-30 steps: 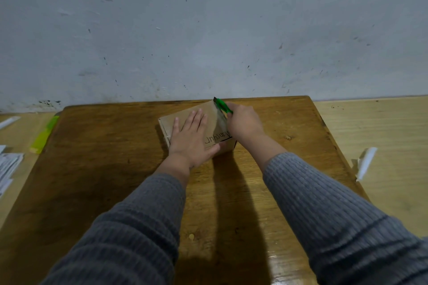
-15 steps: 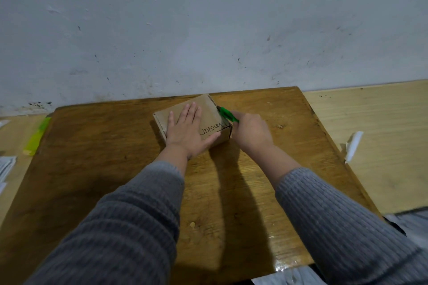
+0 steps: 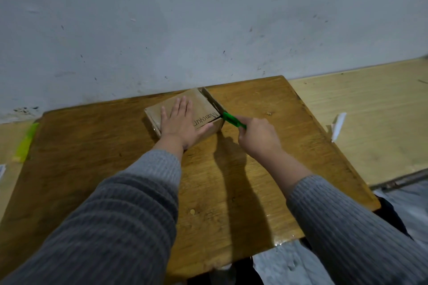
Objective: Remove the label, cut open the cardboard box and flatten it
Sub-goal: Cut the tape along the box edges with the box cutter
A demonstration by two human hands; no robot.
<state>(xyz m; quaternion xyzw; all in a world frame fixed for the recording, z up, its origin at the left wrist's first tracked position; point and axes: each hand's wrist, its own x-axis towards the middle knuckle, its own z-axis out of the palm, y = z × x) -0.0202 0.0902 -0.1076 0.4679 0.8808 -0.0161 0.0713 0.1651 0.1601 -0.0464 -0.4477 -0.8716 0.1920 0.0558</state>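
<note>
The left hand (image 3: 179, 122) lay flat and fully spread, palm down, on the top of the cardboard box (image 3: 199, 102), gripping nothing. The right hand (image 3: 258, 137) was closed in a fist around a green-handled cutter (image 3: 232, 120), whose forward end met the box at its near right corner. Whether a blade was out could not be determined. Both forearms wore grey ribbed sleeves (image 3: 361, 227).

The box sat on a brown wooden table (image 3: 92, 157), towards the far edge and close to the wall (image 3: 208, 18). Handwritten dark lettering (image 3: 206, 118) ran along the near right part of its top. The right-hand side panel (image 3: 212, 100) stood slightly apart from the top along a visible gap.

Beyond the table's right edge, a white paper scrap (image 3: 337, 125) rested on a paler wooden surface (image 3: 370, 111). A yellow-green strip (image 3: 25, 146) lay beside the table's left edge.
</note>
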